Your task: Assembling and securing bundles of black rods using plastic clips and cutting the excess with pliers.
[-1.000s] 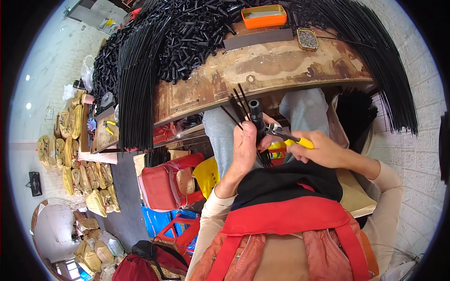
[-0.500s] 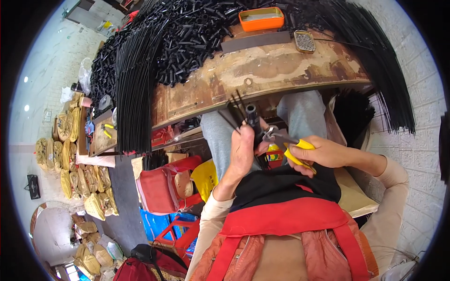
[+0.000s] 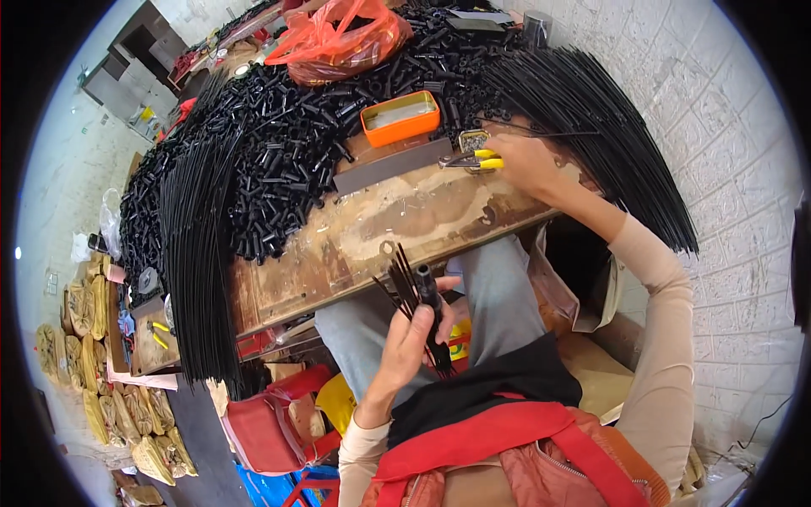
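My left hand (image 3: pixel 404 348) is closed around a black tubular piece (image 3: pixel 427 289), its open end up, above my lap. In the same grip stand several thin black rods (image 3: pixel 400 277), fanning out at the top. Over the table's right part, my right hand (image 3: pixel 525 166) is closed on pliers with yellow handles (image 3: pixel 463 161). The metal jaws point left. Right behind them sits a small square tray of tiny metal bits (image 3: pixel 475 139); its near side is partly hidden by the pliers and fingers.
The worn wooden table (image 3: pixel 372 245) carries a heap of black tubes (image 3: pixel 279 182). Bundles of long black rods (image 3: pixel 196 262) hang over its left and right ends. An orange tin (image 3: pixel 400 128), a dark flat bar (image 3: pixel 393 167) and a red plastic bag (image 3: pixel 346 46) are also there.
My right hand has moved the pliers from beside the tube, over my lap, forward to the small tray. The left hand still holds the tube and rods. The view has shifted.
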Demonstrator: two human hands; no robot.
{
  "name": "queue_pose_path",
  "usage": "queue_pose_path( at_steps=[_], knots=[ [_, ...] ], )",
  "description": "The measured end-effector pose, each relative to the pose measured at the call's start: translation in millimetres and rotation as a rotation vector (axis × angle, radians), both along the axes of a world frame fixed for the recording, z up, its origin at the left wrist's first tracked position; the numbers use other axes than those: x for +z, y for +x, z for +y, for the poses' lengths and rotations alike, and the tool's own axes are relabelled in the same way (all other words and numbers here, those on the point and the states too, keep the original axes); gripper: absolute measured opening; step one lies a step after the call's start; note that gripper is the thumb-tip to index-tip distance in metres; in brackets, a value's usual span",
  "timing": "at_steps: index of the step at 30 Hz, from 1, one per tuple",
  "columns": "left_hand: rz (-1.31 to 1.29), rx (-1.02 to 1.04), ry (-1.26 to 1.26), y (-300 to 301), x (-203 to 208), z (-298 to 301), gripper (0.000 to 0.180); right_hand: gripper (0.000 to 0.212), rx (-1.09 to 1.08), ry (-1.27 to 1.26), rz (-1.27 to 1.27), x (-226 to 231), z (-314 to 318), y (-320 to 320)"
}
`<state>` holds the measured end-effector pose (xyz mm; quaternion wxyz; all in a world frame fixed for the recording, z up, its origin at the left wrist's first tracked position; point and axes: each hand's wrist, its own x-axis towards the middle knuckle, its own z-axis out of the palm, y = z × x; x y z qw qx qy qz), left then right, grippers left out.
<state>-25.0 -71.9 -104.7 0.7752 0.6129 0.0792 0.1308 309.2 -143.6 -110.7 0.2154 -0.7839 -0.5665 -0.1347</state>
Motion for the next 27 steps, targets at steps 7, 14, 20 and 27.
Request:
queue_pose_path(
  at_steps=[7,14,20,27],
  knots=[
    [-0.052,0.092,-0.078,4.6,-10.7,1.8,0.067,0.012,0.035,-0.174,-0.251,-8.1,29.3,17.9],
    [-0.096,0.14,-0.096,-1.8,-9.2,-4.6,0.049,0.023,-0.119,-0.081,0.238,2.6,29.9,26.4],
    [-0.096,0.199,-0.049,-7.1,-8.5,-13.4,0.057,0.019,-0.083,0.048,1.169,17.3,33.5,47.6],
    [-0.128,0.201,-0.045,-16.3,-8.3,-22.6,0.056,0.011,0.305,0.158,1.799,16.5,20.6,23.4]
  ],
)
